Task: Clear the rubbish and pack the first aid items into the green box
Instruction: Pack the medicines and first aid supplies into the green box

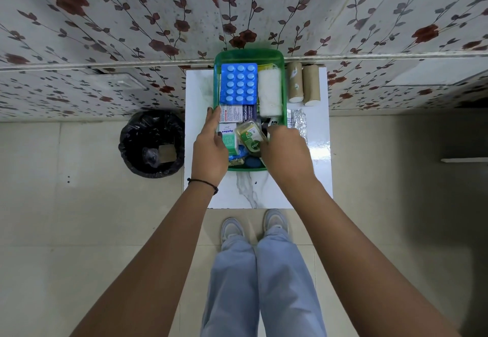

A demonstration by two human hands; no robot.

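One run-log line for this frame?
stage: packing | left hand: inside green box, open | right hand: placing soap packet | outside: two bandage rolls, foil strip

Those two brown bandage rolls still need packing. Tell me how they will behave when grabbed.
The brown bandage rolls lie on their sides by the green box, so a nudge would probably roll them. They look like wound cloth: likely light and slightly squashy. The matte surface should not slip.

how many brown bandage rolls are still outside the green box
2: one roll touching the box's right wall, the other roll just right of it. More could be hidden inside the box.
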